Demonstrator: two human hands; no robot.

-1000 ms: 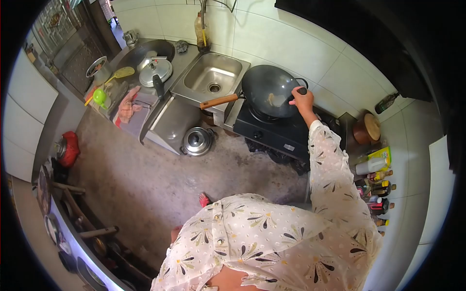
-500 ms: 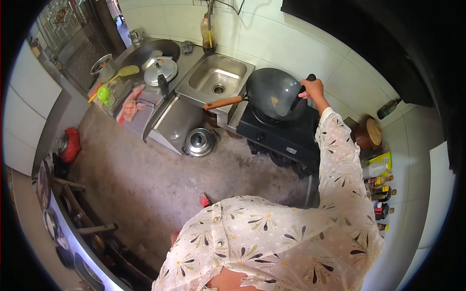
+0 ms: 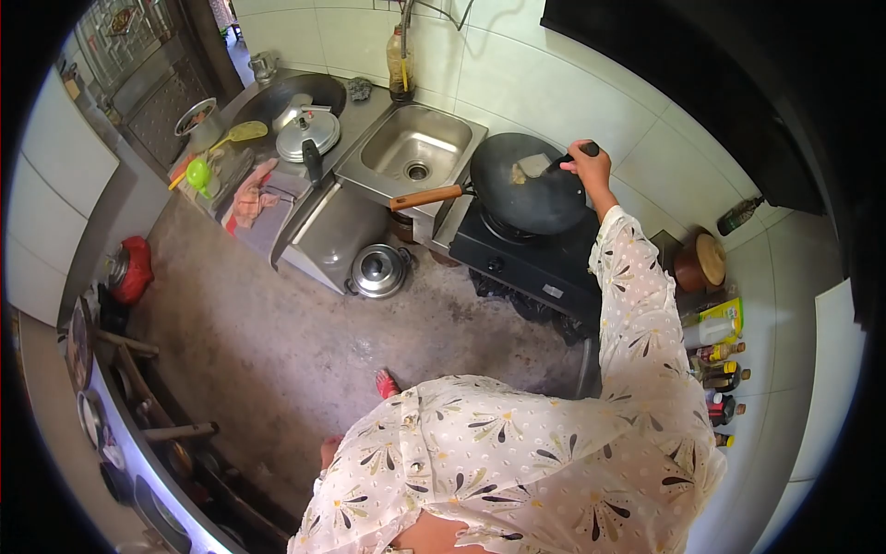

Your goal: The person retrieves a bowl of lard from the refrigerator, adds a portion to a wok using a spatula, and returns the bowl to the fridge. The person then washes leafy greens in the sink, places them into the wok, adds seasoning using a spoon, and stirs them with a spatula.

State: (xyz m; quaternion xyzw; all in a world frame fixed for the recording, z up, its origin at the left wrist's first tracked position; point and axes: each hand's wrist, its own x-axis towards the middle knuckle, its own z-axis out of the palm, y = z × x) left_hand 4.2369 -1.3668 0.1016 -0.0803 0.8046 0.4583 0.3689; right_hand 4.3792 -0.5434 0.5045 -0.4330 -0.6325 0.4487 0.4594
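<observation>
My right hand (image 3: 591,164) is closed round the black handle of a spatula (image 3: 532,166) at the right rim of a dark wok (image 3: 526,203). The spatula's flat pale blade lies inside the wok, beside a small light-brown piece of food (image 3: 517,174). A wooden handle (image 3: 425,197) sticks out of the wok on the left. Under the wok is a black stove (image 3: 521,263). My left hand does not show.
Left of the stove is a steel sink (image 3: 415,148), then a counter with a lidded cooker (image 3: 307,136) and cloths (image 3: 251,194). A lidded pot (image 3: 378,270) stands on the floor. Several bottles (image 3: 724,377) and a brown pot (image 3: 699,261) are at the right.
The spatula's blade has moved up and left in the wok, and its handle now tilts more flatly. My right hand has shifted slightly left since half a second ago.
</observation>
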